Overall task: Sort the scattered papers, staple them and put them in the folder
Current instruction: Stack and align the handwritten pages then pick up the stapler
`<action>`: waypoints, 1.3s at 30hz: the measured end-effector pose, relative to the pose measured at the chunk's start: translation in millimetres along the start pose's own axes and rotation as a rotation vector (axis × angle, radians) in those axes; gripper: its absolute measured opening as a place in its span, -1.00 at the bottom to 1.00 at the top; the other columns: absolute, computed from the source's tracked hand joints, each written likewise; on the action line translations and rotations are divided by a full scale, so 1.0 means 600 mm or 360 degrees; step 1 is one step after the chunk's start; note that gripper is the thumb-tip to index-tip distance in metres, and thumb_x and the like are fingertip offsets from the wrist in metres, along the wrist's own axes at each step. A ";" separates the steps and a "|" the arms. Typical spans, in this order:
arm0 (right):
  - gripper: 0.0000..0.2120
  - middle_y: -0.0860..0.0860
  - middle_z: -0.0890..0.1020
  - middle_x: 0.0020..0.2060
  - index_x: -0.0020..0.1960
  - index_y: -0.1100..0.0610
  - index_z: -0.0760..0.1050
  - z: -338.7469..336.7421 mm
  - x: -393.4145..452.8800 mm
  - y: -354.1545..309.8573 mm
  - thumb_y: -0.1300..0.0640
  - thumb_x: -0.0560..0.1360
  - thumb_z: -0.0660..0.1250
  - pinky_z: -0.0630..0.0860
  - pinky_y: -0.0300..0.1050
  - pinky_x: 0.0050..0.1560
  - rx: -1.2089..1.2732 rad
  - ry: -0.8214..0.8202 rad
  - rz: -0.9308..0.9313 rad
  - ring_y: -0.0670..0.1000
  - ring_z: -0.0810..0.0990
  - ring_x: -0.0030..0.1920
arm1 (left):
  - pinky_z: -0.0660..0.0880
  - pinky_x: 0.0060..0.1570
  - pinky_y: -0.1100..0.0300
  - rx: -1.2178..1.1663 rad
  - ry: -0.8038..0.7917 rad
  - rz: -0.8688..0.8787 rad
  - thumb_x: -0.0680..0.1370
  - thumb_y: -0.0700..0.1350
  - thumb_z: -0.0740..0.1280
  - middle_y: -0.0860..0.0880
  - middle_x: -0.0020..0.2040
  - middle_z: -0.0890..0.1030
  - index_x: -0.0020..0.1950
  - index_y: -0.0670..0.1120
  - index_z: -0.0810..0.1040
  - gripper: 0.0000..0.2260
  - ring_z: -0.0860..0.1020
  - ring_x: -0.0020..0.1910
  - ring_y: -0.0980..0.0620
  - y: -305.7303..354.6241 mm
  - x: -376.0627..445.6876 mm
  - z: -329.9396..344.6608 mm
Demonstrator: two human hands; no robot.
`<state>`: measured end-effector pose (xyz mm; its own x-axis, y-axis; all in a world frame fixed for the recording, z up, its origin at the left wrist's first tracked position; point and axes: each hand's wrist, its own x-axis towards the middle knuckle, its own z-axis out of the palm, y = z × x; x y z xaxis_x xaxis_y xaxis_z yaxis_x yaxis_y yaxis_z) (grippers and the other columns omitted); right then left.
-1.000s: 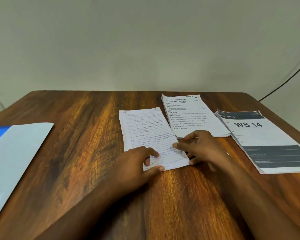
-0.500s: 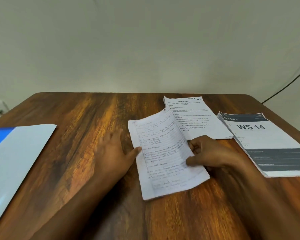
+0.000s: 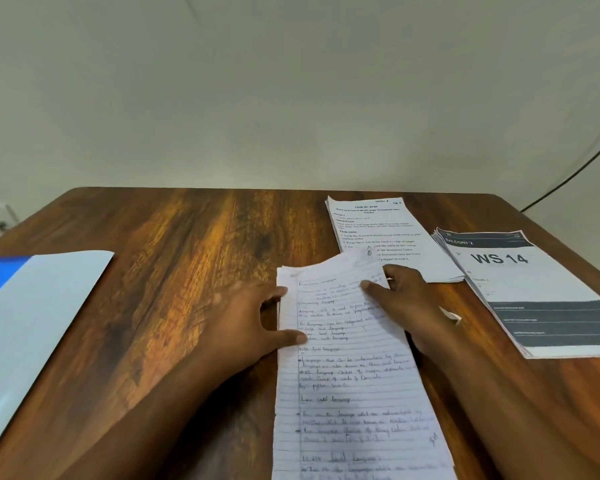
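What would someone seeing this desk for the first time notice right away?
First, the handwritten sheets front and centre, with the left hand touching their left edge and the right hand holding their top right. Next, the bold WS 14 stack at the right, beside a printed sheet at the back. The blue folder lies at the far left of the table.

Handwritten lined papers [image 3: 347,375] lie unfolded near folder [image 3: 42,306].
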<state>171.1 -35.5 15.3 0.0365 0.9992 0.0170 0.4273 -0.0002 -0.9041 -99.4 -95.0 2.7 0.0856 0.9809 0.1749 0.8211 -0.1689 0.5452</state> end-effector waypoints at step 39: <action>-0.71 -0.01 0.76 0.07 0.24 0.09 0.63 -0.029 -0.014 -0.027 0.26 0.53 0.47 0.59 0.12 0.30 0.0294 -0.0495 0.0012 -0.01 0.74 0.11 | 0.66 -0.17 0.19 -0.1087 0.0609 -0.0038 0.55 -0.23 0.53 0.08 -0.12 0.78 -0.02 -0.04 0.78 -0.90 0.74 -0.16 0.09 -0.007 0.009 0.010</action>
<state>179.3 -44.4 37.4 -0.2496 0.9637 -0.0953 0.2569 -0.0290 -0.9660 -99.1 -88.5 -3.4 -0.2300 0.9043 0.3596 0.2808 -0.2921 0.9142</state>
